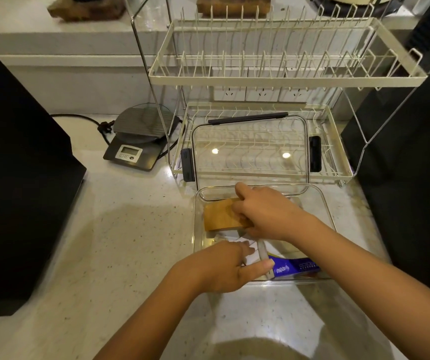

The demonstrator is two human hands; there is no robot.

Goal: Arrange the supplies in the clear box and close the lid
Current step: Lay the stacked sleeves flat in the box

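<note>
So the big stuff first: the tabletop [136, 245] is pale speckled stone, with a two-tier rack [281, 74] filling the upper right of the frame. The lid [250, 149] is off and leaning on the rack's lower tier, clear with dark latches on its sides. Looks like stiff plastic, light but slick, so I'd lift it by the two latch ends rather than pinch the flat pane.

The box [325, 203] sits lower centre, just in front of the lid. Clear hard walls, smooth, probably slides easily on that stone, so one hand should brace it when the lid goes down.

Inside it: a wood block [219, 216] at the upper left of the box. My right hand [266, 211] is curled over its right end, gripping it. Rigid, a bit of weight I'd guess, easy to hold by the edges. Near the bottom edge of the box is a blue-and-white packet [294, 266], looks like soft, light packaging that'll dent, so flat fingers on the sides. My left hand [224, 266] is closed loosely on its left end, thumb on top.

Small grey scale [138, 141] sits upper left, not involved.
</note>
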